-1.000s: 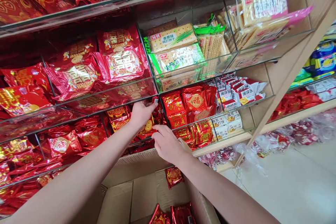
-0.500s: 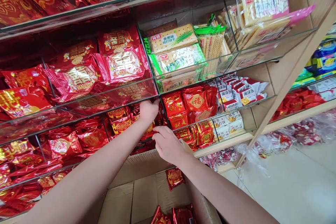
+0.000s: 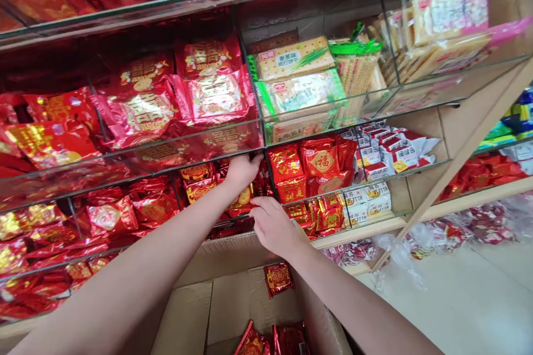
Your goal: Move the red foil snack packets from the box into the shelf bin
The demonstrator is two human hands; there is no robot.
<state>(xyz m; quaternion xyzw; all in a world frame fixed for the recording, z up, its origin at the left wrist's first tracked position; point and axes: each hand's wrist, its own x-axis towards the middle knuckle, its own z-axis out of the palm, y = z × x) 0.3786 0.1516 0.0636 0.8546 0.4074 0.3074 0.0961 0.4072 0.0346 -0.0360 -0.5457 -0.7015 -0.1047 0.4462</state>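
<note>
My left hand (image 3: 242, 173) reaches into a lower shelf compartment among red and gold snack packets (image 3: 199, 188). Its thumb points up toward the divider, and its other fingers are hidden behind the hand. Just below and to the right, my right hand (image 3: 277, 227) is at the shelf's front edge, fingers loosely bent and apart. Its index fingertip is at a red packet with a biscuit picture (image 3: 245, 197); I cannot tell whether they touch. Beneath my arms stands an open cardboard box (image 3: 229, 302), holding one red packet (image 3: 278, 280) near its far side and several more (image 3: 290, 338) closer to me.
Clear panels (image 3: 200, 147) front the shelves, and thin dividers split them. Above my hands are cracker packs (image 3: 297, 61) and pink-red packets (image 3: 216, 91). Right of them are red packets (image 3: 320, 161) and white packets (image 3: 366, 199). Plastic-wrapped goods (image 3: 449, 224) lie low at the right.
The view has shifted slightly, so the shelves appear farther right. Both hands keep about the same place at the compartment, and the packets in the box look unchanged.
</note>
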